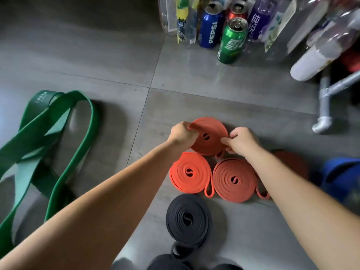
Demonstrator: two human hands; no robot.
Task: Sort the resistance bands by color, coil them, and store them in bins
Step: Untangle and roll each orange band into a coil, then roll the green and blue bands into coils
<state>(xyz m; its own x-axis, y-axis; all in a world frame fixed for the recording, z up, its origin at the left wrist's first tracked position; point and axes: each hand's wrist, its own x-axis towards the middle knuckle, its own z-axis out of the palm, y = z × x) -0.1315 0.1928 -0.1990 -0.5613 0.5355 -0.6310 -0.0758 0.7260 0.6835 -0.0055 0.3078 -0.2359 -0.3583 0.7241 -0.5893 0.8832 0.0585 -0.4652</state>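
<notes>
An orange coiled band (pixel 209 136) lies on the grey floor, and both my hands are on it. My left hand (pixel 181 135) pinches its left rim. My right hand (pixel 241 140) pinches its right rim. Nearer to me lie two more orange coils (pixel 190 173) (pixel 234 180) side by side, each with a small loop sticking out. A black coil (pixel 188 219) lies below them. A wide green band (pixel 48 145) sprawls uncoiled at the left. A darker red coil (pixel 292 162) shows partly behind my right forearm.
Cans and bottles stand at the back, among them a blue can (pixel 210 26) and a green can (pixel 231 40). A white bottle (pixel 311 61) and a white metal frame leg (pixel 324 106) are at the right. Something blue (pixel 341 176) sits at the right edge.
</notes>
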